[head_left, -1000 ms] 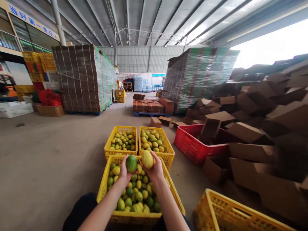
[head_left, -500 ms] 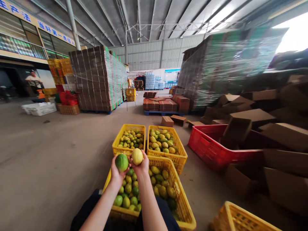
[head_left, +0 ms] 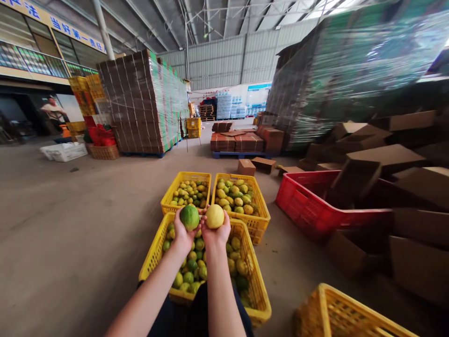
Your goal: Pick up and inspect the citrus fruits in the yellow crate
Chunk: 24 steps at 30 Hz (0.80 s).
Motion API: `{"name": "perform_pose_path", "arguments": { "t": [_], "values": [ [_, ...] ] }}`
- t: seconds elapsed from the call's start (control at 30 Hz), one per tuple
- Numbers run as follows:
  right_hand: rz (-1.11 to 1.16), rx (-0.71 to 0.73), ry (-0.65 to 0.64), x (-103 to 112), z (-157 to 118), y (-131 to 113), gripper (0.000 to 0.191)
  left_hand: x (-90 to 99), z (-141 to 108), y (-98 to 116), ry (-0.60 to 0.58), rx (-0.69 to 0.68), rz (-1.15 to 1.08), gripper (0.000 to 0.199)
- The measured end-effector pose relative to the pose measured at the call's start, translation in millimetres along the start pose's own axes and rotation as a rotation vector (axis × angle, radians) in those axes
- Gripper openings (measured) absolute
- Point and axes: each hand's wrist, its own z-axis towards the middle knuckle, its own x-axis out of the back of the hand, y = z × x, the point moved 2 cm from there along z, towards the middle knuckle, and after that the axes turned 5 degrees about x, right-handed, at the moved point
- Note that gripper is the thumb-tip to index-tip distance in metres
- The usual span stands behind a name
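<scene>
My left hand [head_left: 183, 235] is cupped around a round green fruit [head_left: 190, 217], streaked faintly along its skin. Beside it, my right hand [head_left: 218, 235] grips a round pale yellow fruit [head_left: 214, 216] that looks smooth. The two hands are close together, fingertips nearly meeting, above a large yellow crate [head_left: 257, 276]. Green and yellow fruit [head_left: 192, 265] fills this crate, partly covered by my forearms. Just beyond stand two more yellow crates, a left one [head_left: 168, 193] and a right one [head_left: 257, 230], both holding similar fruit.
To the right, a red crate [head_left: 305, 213] and loose cardboard boxes [head_left: 386, 159] lie on the floor. Another yellow crate [head_left: 321, 309] is at the lower right. Wrapped pallet stacks [head_left: 131, 105] rise farther back. A person [head_left: 54, 112] is at the far left.
Both hands, still holding the fruits, have shifted right and slightly up in the picture. The view has tilted down a little, and the fruits are slightly farther apart.
</scene>
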Motion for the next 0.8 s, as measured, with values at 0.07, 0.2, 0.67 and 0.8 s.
{"name": "perform_pose_path", "arguments": {
  "t": [0.07, 0.2, 0.67, 0.8],
  "values": [
    [0.023, 0.034, 0.01, 2.0, 2.2, -6.0, 0.035, -5.6, 3.8, -3.5, 0.008, -0.012, -0.003, 0.034],
    [0.058, 0.069, 0.123, 7.4, 10.1, -8.6, 0.03, -6.5, 14.9, -4.7, 0.025, -0.023, -0.019, 0.035],
    [-0.031, -0.071, 0.356, 12.7, 11.9, 32.2, 0.023, 30.0, 37.6, 24.2, 0.051, 0.158, -0.059, 0.034],
    [-0.051, 0.039, 0.445, 6.6, 8.1, 27.7, 0.022, 25.3, 42.3, 20.4, 0.017, 0.224, -0.096, 0.033]
  ]
}}
